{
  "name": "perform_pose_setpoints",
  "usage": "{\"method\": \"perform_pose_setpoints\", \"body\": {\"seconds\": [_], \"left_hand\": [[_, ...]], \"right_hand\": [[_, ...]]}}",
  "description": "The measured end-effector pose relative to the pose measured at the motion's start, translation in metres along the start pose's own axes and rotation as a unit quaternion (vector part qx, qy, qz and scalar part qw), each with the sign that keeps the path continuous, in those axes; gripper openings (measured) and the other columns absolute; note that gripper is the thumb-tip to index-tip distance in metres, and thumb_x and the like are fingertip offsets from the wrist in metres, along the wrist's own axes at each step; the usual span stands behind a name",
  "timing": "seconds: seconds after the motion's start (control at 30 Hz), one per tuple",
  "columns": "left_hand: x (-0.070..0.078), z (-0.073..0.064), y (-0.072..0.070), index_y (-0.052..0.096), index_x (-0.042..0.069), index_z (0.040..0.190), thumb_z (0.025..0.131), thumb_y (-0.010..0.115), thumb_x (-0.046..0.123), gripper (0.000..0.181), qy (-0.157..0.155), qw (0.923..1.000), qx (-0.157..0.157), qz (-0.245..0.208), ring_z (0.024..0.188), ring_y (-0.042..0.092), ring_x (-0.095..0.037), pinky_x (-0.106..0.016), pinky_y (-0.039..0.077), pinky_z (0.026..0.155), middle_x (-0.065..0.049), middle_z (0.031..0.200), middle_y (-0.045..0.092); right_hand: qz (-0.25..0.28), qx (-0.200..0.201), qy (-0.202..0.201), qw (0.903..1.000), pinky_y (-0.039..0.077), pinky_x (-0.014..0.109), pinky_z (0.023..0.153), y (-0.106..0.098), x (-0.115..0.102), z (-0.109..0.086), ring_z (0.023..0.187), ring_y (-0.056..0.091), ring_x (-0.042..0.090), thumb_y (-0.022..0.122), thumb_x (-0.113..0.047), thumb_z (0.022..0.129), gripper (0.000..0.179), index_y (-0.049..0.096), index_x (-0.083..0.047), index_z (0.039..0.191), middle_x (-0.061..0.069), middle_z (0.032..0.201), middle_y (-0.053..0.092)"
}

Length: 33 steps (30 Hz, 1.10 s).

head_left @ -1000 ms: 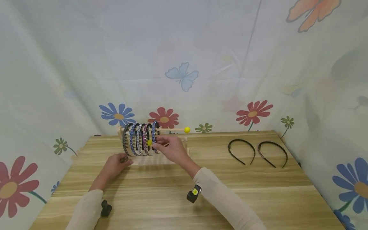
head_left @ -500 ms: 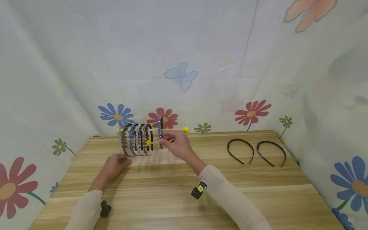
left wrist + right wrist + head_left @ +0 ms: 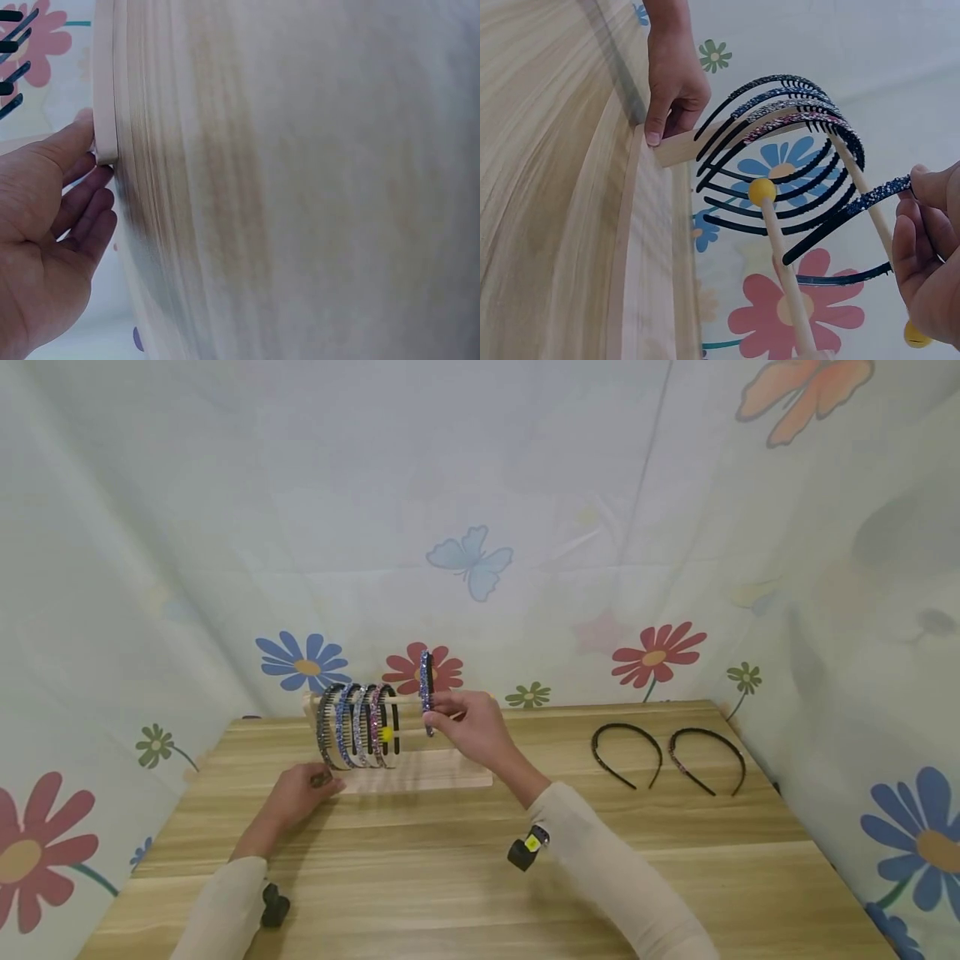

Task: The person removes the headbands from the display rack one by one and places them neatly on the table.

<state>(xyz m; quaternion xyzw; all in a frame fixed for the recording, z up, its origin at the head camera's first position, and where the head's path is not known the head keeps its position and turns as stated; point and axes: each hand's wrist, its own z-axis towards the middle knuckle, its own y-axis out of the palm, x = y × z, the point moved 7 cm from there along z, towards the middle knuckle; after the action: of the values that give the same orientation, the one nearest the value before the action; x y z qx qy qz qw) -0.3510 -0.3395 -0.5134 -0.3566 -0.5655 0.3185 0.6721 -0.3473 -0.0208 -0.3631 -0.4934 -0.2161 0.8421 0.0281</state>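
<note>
My right hand pinches a headband studded with blue glitter between thumb and fingers. In the right wrist view its black arms reach around the rods of a wooden rack. Several other glittery headbands hang together at the rack's left end, among them a pink one nearest the right hand. My left hand grips the left end of the rack's base, its thumb on the wood, as the left wrist view also shows. A yellow ball caps the front rod; in the head view my right hand mostly hides the other ball.
Two more headbands lie on the right of the wooden table, a black one and one with some pinkish glitter. A flower-printed cloth stands behind and beside the table.
My right hand has drawn the blue headband rightward along the rod and raised it a little, away from the hanging group. The left hand has stayed at the base.
</note>
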Motion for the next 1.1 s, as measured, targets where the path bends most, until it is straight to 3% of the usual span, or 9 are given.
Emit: {"method": "perform_pose_setpoints", "body": {"seconds": [0.63, 0.83, 1.1], "left_hand": [[-0.001, 0.001, 0.001, 0.067, 0.008, 0.088, 0.097, 0.072, 0.028, 0.022, 0.006, 1.0, -0.004, 0.0, 0.069, 0.047, -0.017, -0.034, 0.038, 0.062, -0.001, 0.077, 0.059], [-0.001, 0.0, 0.001, 0.067, 0.008, 0.088, 0.098, 0.071, 0.029, 0.023, 0.005, 1.0, -0.006, 0.001, 0.068, 0.046, -0.017, -0.034, 0.037, 0.061, -0.001, 0.075, 0.058], [0.0, 0.001, 0.001, 0.07, 0.008, 0.092, 0.097, 0.072, 0.027, 0.02, 0.009, 0.9999, -0.004, 0.004, 0.071, 0.049, -0.017, -0.034, 0.039, 0.063, -0.001, 0.079, 0.062]], "right_hand": [[0.0, 0.019, -0.029, 0.9994, 0.057, 0.028, 0.073, -0.034, -0.012, 0.0, 0.084, 0.074, 0.026, 0.075, -0.016, 0.095, 0.025, 0.075, -0.002, 0.115, 0.01, 0.098, 0.077], [-0.02, 0.036, -0.034, 0.9986, 0.059, 0.029, 0.073, -0.051, -0.018, -0.001, 0.081, 0.073, 0.02, 0.076, -0.016, 0.094, 0.025, 0.075, 0.0, 0.114, 0.01, 0.096, 0.077], [-0.032, 0.046, -0.009, 0.9984, 0.058, 0.03, 0.074, -0.068, -0.014, -0.003, 0.084, 0.073, 0.02, 0.076, -0.018, 0.095, 0.026, 0.075, -0.003, 0.115, 0.009, 0.097, 0.077]]}}
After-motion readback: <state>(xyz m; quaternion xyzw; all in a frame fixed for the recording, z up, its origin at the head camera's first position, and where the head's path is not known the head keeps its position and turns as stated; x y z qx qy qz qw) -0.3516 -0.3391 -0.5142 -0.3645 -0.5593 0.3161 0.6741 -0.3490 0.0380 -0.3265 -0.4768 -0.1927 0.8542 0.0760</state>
